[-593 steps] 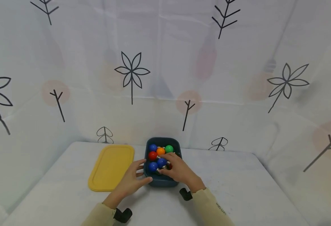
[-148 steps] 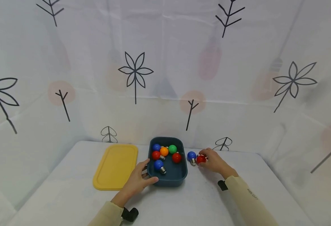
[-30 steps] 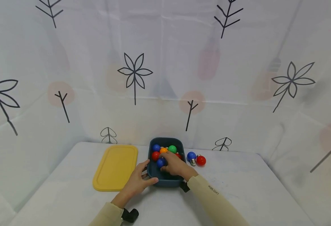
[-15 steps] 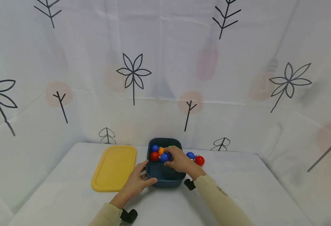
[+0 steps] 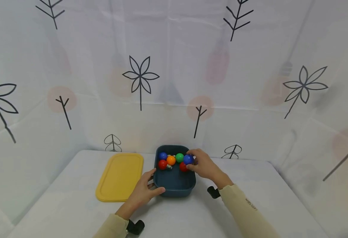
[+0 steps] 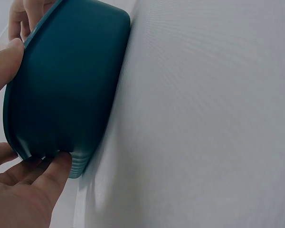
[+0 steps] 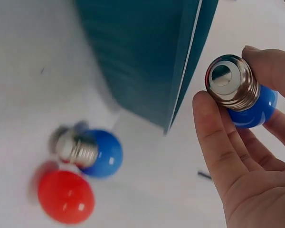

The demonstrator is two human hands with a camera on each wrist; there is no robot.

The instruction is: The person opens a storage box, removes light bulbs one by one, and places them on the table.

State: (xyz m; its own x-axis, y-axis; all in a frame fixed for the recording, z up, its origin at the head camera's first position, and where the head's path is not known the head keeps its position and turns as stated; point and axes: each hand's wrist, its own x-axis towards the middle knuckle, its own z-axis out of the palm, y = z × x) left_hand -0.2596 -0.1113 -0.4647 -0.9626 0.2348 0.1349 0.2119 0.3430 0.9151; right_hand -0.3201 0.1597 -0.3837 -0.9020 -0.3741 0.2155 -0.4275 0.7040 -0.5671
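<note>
My right hand (image 5: 205, 165) pinches a blue light bulb (image 5: 188, 159) above the right rim of the dark teal bin (image 5: 174, 192). In the right wrist view, thumb and fingers hold that bulb near its metal screw base (image 7: 232, 83), which faces the camera. My left hand (image 5: 141, 191) holds the bin's near left corner, fingers along the side and thumb at the front rim. Inside the bin lie another blue bulb (image 5: 163, 155), a red bulb (image 5: 162, 164), an orange bulb (image 5: 171, 160), a green bulb (image 5: 179, 157) and a partly hidden red bulb (image 5: 183, 167).
On the white table (image 5: 251, 198), right of the bin, a blue bulb (image 7: 104, 153) and a red bulb (image 7: 66, 197) lie side by side; my right hand hides them from the head view. A yellow lid (image 5: 120, 177) lies left of the bin. Patterned cloth (image 5: 168, 82) hangs behind.
Earlier, a blue and a red bulb were set down right of the bin. Within the last second, my right hand has lifted another blue bulb and carried it rightward. My left hand stays put.
</note>
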